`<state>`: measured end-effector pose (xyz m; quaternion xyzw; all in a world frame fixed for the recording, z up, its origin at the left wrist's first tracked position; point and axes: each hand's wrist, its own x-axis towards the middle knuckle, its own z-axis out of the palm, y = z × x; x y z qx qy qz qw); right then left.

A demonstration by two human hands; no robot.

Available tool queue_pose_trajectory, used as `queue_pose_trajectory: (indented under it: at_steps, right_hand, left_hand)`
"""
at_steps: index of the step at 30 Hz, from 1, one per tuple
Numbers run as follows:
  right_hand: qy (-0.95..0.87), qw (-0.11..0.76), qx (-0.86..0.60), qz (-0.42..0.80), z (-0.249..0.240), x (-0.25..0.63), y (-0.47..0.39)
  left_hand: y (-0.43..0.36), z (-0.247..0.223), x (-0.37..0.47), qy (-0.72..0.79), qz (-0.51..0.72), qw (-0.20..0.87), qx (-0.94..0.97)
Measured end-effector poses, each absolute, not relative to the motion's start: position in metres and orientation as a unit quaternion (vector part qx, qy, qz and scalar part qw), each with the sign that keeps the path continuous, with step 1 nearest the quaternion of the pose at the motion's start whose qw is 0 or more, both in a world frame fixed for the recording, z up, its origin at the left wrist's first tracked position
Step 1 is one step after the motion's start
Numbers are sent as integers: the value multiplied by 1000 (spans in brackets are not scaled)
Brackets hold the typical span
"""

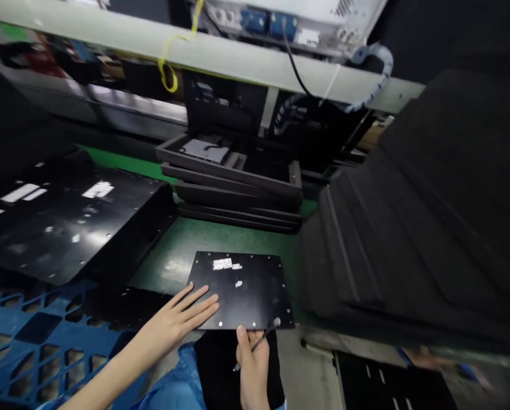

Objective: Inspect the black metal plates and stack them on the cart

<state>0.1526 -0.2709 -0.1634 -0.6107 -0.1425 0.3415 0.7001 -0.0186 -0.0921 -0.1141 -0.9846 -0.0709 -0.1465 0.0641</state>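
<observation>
A black flat box or panel [255, 296] with small rivets along its edges and torn white labels on top lies low in front of me. My left hand [182, 319] rests on its near left corner, fingers stretched out and slightly spread. At the near edge is my right hand [254, 359], its fingers curled round a thin dark pen [259, 343]. The pen slants between thumb and fingers, its pale upper end overlapping the panel's edge. Part of the right fingers is hidden below that edge.
Beyond the panel stands a stack of black foam trays [238, 182]. On the left, a large black case [79, 210] sits by a blue plastic pallet [41, 341]. Dark foam sheets [408, 216] lean at right. A pale beam [122, 28] with hanging cables crosses the top.
</observation>
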Motion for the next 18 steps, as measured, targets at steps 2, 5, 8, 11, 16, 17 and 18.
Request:
queue_pose_trajectory:
  at_steps: [2, 5, 8, 11, 16, 17, 18]
  right_hand:
    - [-194, 652, -643, 352, -160, 166, -278]
    - [-239, 580, -671, 395, -161, 182, -295]
    - [-233, 541, -694, 414, -169, 189, -324]
    - [-227, 511, -729, 395, -176, 190, -358]
    - [-192, 497, -768, 355, -185, 192, -383]
    - [-186, 492, -774, 353, -187, 193, -382]
    - [-183, 487, -778, 353, -188, 193, -379]
  left_hand:
    - [-75, -117, -8, -49, -115, 20, -992]
    - [-50, -117, 8, -59, -80, -49, -994]
    - [-34, -119, 30, -107, -70, -74, -989]
    - [-30, -122, 63, -149, -91, -62, -983]
    - [-38, -123, 140, -172, -126, -59, -975]
    - [-39, -123, 155, -172, -130, -67, -974]
    - [-41, -122, 168, -171, -133, -75, -973]
